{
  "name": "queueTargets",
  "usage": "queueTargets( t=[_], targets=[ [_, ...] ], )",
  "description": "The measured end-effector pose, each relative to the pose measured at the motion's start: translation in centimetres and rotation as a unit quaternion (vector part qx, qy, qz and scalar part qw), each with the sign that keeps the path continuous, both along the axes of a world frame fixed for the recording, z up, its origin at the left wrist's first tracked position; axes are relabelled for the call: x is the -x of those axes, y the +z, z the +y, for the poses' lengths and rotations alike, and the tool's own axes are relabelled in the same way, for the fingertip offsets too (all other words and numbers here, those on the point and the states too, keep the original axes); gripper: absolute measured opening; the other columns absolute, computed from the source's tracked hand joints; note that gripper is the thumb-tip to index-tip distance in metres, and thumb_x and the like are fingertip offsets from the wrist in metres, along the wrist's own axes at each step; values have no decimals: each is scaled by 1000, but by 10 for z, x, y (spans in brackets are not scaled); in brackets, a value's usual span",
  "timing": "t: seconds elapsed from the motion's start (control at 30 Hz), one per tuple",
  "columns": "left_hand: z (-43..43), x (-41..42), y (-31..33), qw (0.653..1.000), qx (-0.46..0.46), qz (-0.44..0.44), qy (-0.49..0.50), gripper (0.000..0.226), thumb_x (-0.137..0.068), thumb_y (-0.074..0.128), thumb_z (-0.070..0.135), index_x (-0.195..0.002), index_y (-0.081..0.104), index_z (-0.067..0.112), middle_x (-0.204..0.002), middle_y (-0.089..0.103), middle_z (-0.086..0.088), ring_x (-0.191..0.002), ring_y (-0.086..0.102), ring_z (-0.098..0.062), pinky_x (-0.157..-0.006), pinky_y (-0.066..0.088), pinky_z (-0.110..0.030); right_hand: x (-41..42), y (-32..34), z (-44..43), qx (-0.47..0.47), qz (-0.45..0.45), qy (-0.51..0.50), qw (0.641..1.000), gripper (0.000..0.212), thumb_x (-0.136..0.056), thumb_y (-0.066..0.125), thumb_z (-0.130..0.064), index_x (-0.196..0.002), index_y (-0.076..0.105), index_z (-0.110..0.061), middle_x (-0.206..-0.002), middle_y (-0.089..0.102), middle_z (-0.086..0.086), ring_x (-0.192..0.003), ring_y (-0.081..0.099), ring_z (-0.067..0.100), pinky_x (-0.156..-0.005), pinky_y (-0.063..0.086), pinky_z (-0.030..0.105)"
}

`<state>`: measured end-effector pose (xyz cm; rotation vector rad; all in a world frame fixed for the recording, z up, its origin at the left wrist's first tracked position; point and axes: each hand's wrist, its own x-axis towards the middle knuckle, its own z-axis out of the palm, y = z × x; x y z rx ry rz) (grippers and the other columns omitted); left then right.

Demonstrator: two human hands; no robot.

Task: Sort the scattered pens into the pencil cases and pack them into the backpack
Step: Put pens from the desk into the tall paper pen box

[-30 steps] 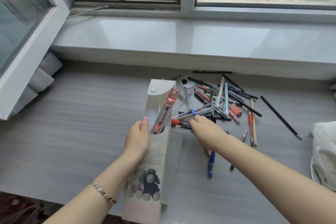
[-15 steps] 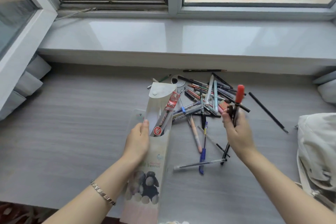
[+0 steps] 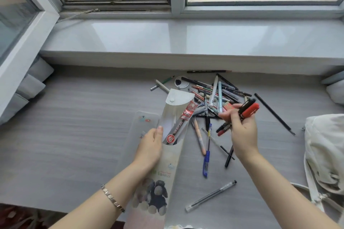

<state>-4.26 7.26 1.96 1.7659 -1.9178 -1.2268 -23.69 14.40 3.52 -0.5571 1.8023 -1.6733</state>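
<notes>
My left hand (image 3: 149, 149) grips a tall white pencil case (image 3: 168, 161) with its flap open; a red-labelled pen pack (image 3: 181, 122) sticks out of its mouth. A second, translucent pencil case (image 3: 143, 122) lies flat behind it on the left. My right hand (image 3: 242, 134) holds a small bunch of pens (image 3: 245, 111), red and black, tilted above the table to the right of the case mouth. Behind both hands lies a pile of scattered pens (image 3: 214, 95). Loose ones lie nearer me: a blue pen (image 3: 206, 160) and a clear pen (image 3: 210, 196). A white backpack (image 3: 325, 154) is at the right edge.
The grey wooden table (image 3: 74, 135) ends against a white window sill (image 3: 167, 39). A long black pen (image 3: 273, 113) lies alone to the right of the pile. Grey cushions (image 3: 31, 83) sit at the far left, and another is at the far right.
My right hand reached into the pile, lifted a few pens off it, and now tilts them toward the case mouth. Several pens in the pile were shifted. My left hand kept its hold.
</notes>
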Motion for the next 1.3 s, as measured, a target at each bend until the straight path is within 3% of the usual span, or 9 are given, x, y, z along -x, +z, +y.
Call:
queueTargets(
  t=[0.13,0.37,0.47,0.57,0.67,0.8,0.93,1.1,1.3],
  targets=[
    [9,7,0,999,-19,12,-46,43,-99,29,37,-63,37,15,-65,45,4,-62,40,-11,-60,32,-27,-16,40,-14,131,-170,63,975,18,-93,44,-4,-92,51,-20,-64,68,-2,-77,66,15,-86,54,34],
    [19,19,9,996,0,42,-76,43,-98,31,38,-82,59,9,-82,62,3,-83,56,-15,-73,38,-29,-42,27,-24,65,-149,157,974,31,-86,56,2,-101,52,-26,-86,62,5,-77,66,11,-74,54,23],
    [18,21,9,996,10,36,-83,43,-98,31,38,-76,55,9,-78,60,1,-80,54,-17,-71,38,-31,-36,13,-24,23,136,180,974,13,-86,59,-5,-90,65,-15,-85,66,1,-79,62,5,-79,50,24],
    [18,23,11,996,13,24,-86,40,-99,31,36,-66,45,17,-66,50,7,-71,47,-16,-65,33,-30,-36,-8,-21,15,459,297,837,22,-87,52,-20,-88,70,-7,-90,71,3,-102,61,22,-91,44,27],
    [15,22,7,997,8,27,-70,40,-99,31,34,-71,50,13,-69,52,6,-72,48,-14,-60,32,-25,-26,-9,-17,18,538,342,770,33,-91,43,-29,-93,69,-10,-99,71,3,-113,57,25,-98,41,41],
    [8,16,5,1000,8,21,-10,44,-100,30,31,-59,35,16,-62,42,3,-62,40,-14,-58,23,-32,-12,3,3,105,505,273,812,19,-88,54,-17,-85,69,-4,-76,67,6,-76,59,18,-75,47,27],
    [0,6,2,1000,8,4,27,44,-100,29,31,-59,33,16,-63,41,1,-66,39,-20,-64,28,-32,-5,-34,44,34,519,463,718,7,-73,68,-19,-77,63,-18,-68,60,-2,-62,57,17,-52,49,26],
    [-1,2,1,1000,-1,-18,18,44,-100,27,34,-61,34,15,-65,43,1,-69,40,-22,-65,28,-32,-9,-60,66,-176,447,650,589,25,-72,70,-25,-92,62,-13,-96,62,7,-94,55,24,-75,43,33],
    [6,3,2,1000,4,-26,16,43,-100,28,33,-60,32,15,-63,41,1,-60,37,-15,-62,26,-33,-19,-57,59,-227,452,621,599,26,-82,49,-13,-104,62,-11,-108,58,11,-98,56,31,-78,43,35]
  ],
)
